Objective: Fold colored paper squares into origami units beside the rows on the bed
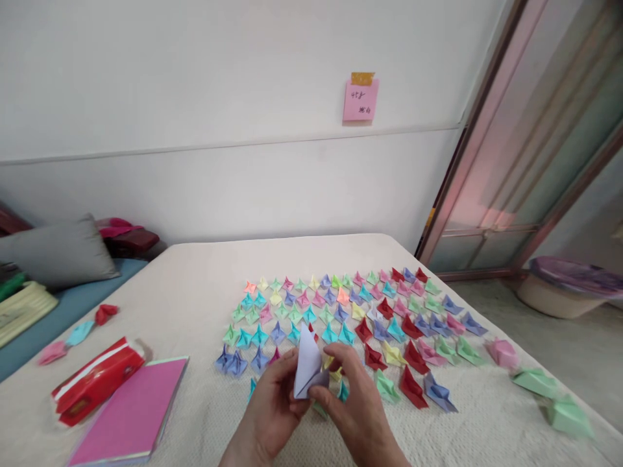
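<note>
A folded sheet of lilac paper (307,363) is held up between my two hands, above the near part of the table. My left hand (276,402) grips its left and lower edge, fingers curled behind it. My right hand (353,395) pinches the lower right corner with the thumb, while its index finger arches over the right side. Just behind the hands stand rows of small folded paper boats (309,314) in many colours. A few boats are partly hidden by my hands.
On the left lie a stack of coloured paper (131,412) and a red and white packet (97,379). Several folded pieces, including a green one (569,415), sit near the right edge. A pink note (361,102) is taped to the wall; a covered tub (564,292) stands beyond.
</note>
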Available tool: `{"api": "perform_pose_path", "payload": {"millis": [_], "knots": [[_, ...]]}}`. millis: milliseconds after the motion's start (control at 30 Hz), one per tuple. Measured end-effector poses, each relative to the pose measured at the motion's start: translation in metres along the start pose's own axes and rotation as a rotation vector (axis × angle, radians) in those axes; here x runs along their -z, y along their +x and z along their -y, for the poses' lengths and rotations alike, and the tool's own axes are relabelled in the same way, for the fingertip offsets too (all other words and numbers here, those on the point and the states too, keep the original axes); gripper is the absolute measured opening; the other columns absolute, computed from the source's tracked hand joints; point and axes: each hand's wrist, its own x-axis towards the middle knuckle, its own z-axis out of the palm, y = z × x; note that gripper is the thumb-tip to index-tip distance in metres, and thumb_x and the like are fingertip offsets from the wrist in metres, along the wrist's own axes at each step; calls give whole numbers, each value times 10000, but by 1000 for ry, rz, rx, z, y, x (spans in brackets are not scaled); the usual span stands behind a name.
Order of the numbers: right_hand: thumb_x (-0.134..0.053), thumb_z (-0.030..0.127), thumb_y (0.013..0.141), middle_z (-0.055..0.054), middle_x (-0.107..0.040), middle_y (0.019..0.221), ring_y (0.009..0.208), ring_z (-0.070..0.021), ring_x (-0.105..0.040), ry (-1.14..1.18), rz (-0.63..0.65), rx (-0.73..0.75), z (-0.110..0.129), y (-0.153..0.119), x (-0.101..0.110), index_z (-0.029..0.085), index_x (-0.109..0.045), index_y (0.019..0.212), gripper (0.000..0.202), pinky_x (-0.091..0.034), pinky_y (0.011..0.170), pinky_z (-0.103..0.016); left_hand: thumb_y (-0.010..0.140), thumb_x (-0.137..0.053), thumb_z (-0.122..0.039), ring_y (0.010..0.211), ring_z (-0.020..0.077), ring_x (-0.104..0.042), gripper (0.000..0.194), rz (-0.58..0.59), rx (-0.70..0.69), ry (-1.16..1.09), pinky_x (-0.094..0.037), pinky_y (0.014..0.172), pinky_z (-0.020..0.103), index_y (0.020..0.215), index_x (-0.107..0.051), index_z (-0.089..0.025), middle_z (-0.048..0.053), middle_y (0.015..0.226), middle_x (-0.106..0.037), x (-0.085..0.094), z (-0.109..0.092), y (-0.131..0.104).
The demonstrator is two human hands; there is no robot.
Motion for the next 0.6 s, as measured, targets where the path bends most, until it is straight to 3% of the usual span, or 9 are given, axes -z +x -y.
{"api": "perform_pose_path", "payload": {"millis": [100, 167, 300, 433, 500, 600], "knots": [[-746, 287, 667, -20, -642, 858, 688, -170, -547, 249, 102, -137, 4, 8, 1, 217, -669, 878, 235, -457, 635, -286, 825, -645, -173, 393, 30, -401, 97, -20, 18, 6, -220, 342, 126, 875, -610, -98, -3, 607, -556, 1, 0, 0], [-769, 381, 651, -11, -639, 742, 648, -164, -548, 507, 194, -240, 7, 11, 2, 197, -679, 742, 225, -443, 601, -274, 825, -646, -180, 367, 23, -385, 89, -42, 31, 15, -206, 335, 126, 847, -598, -108, -3, 593, -562, 2, 0, 1], [-841, 305, 598, 23, -613, 575, 547, -118, -544, 871, 267, -492, 6, 11, 4, 174, -655, 626, 229, -426, 572, -233, 807, -667, -176, 328, 9, -339, 119, -65, 13, 21, -185, 323, 123, 767, -568, -124, -27, 534, -540, 4, -2, 0], [-869, 217, 567, 76, -549, 471, 310, 4, -238, 1044, 260, -674, -1, 9, 7, 163, -604, 606, 273, -151, 335, -158, 787, -691, -177, 325, 7, -335, 147, -48, -12, 28, -202, 321, 119, 745, -556, -136, -48, 521, -532, 3, -2, 0], [-858, 193, 593, 58, -594, 506, 291, 7, -297, 1099, 273, -713, -3, 9, 8, 159, -613, 657, 255, -136, 320, -150, 789, -694, -182, 345, 18, -377, 141, -34, -17, 47, -241, 330, 123, 756, -567, -133, -39, 535, -548, 3, -2, 0], [-863, 147, 585, 17, -663, 577, 409, -53, -550, 1161, 226, -759, -4, 10, 9, 155, -628, 692, 259, -287, 359, -123, 790, -700, -175, 404, 44, -469, 121, -36, -24, 75, -322, 366, 131, 794, -592, -122, -21, 560, -574, 5, -1, 1]]}}
